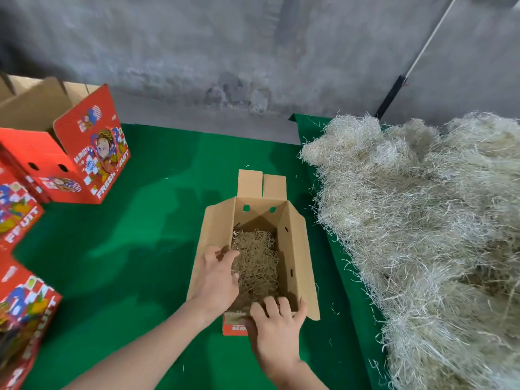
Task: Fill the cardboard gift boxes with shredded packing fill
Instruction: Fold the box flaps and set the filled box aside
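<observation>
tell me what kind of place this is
Likely a makeshift fruit-packing area: red "FRESH FRUIT" boxes at left, a heap of shredded fill on green cloth, a bare concrete wall behind.
</observation>
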A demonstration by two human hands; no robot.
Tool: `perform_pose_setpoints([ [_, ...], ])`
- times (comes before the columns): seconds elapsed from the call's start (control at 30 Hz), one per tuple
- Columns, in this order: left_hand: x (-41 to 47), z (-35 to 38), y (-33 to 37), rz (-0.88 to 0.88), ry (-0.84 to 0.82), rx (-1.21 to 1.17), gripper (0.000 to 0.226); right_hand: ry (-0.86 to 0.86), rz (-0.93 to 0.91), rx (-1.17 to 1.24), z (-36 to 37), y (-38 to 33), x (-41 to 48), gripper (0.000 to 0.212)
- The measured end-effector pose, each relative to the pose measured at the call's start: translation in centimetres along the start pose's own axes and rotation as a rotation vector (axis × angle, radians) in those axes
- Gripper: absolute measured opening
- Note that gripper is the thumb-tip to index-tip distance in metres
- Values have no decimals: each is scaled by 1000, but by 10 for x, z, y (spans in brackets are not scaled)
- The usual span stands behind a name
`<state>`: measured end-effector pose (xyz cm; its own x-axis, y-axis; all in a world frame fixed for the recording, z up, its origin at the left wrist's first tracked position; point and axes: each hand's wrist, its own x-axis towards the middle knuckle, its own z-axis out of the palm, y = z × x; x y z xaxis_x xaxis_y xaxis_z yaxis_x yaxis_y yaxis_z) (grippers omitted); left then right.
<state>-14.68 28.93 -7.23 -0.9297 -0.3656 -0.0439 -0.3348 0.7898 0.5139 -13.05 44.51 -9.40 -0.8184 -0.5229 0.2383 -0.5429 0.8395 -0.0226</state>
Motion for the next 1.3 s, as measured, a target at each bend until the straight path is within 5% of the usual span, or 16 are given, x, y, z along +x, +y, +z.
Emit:
perform_pose_setpoints([
  [0.13,0,10,-4,-19,-73,-51,52,80,-10,23,7,10,2,9],
  [0.33,25,16,13,36,43,-310,46,100,-22,77,11,31,36,18],
  [0.47,76,-1,36,87,-57,-379,47,-48,45,-38,3,57,97,10],
  [0.57,107,-4,47,69,-231,-238,48,-256,164,-52,7,80,143,31],
  [0.7,126,5,62,77,-377,-112,58,-324,224,-93,15,94,179,43],
  [0.9,149,13,73,43,-395,27,76,-297,261,-134,21,100,220,52],
  [1.17,173,5,94,102,-264,-79,61,-360,279,-156,30,119,270,67],
  [1.3,170,-2,97,109,-177,-154,54,-407,308,-157,35,118,280,54],
])
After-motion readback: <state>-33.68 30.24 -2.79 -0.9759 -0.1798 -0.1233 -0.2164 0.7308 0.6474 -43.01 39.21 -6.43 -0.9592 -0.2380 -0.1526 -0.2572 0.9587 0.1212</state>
